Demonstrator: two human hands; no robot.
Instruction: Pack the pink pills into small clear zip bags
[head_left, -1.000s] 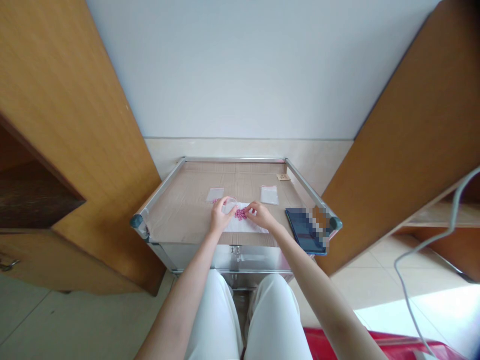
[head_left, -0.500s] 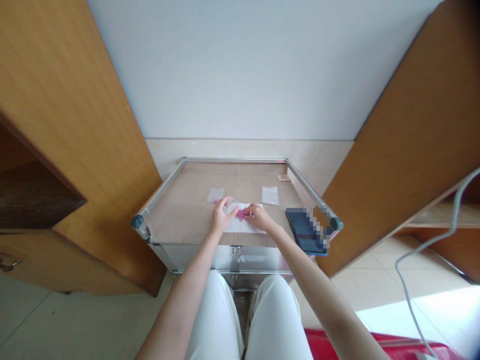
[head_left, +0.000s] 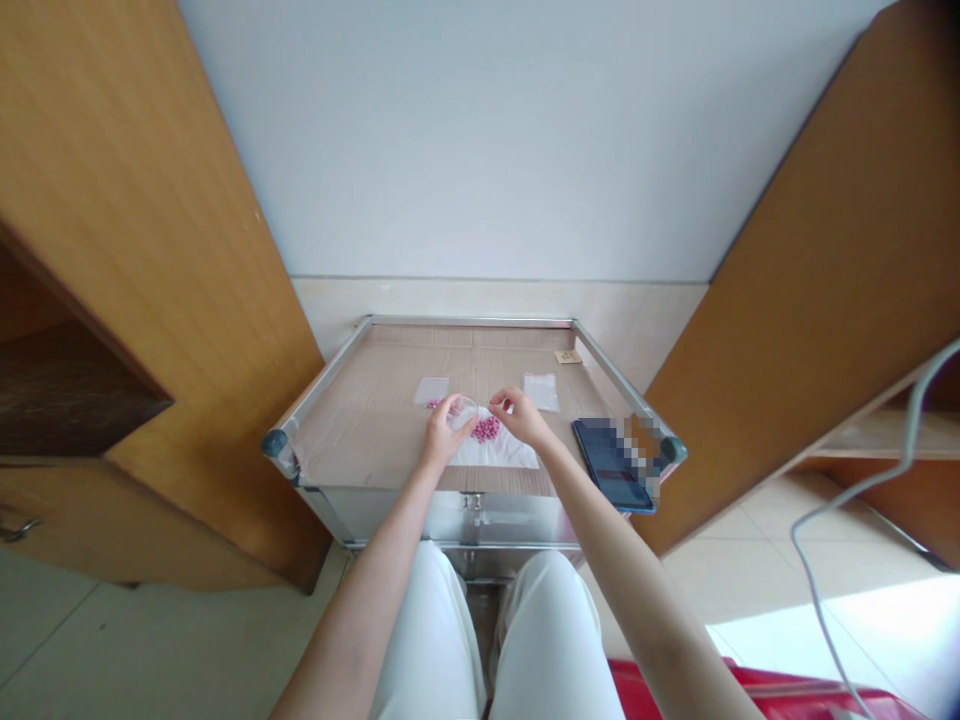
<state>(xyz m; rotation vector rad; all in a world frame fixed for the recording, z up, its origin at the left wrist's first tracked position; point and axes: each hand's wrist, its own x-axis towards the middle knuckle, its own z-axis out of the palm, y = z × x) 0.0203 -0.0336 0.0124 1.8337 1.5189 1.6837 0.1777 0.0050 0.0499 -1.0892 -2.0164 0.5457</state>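
Observation:
My left hand [head_left: 444, 430] curls its thumb and fingers round a small clear plastic bag [head_left: 466, 406], whose rim bows outward. Beside its right edge, my right hand [head_left: 517, 413] is closed in a pinch; whatever sits between the fingertips is too small to make out. Below the two hands, a heap of pink beads [head_left: 486, 430] rests on a white sheet [head_left: 502, 457]. Just behind my left hand lies a clear bag [head_left: 433, 388] with several pink beads at its lower edge. Another clear bag [head_left: 541, 392] lies flat beyond my right hand.
Brown cardboard covers the metal-framed table [head_left: 352, 440]. At its right front is a dark tablet or phone [head_left: 611, 465], partly pixelated. A small tan card [head_left: 568, 356] lies at the back right. Wooden furniture stands on both sides, and a pale cable [head_left: 847, 492] hangs at right.
My right hand has lifted off the bead heap and moved up and away from me, to the clear bag's right edge. The heap now shows more fully. My left hand stays put.

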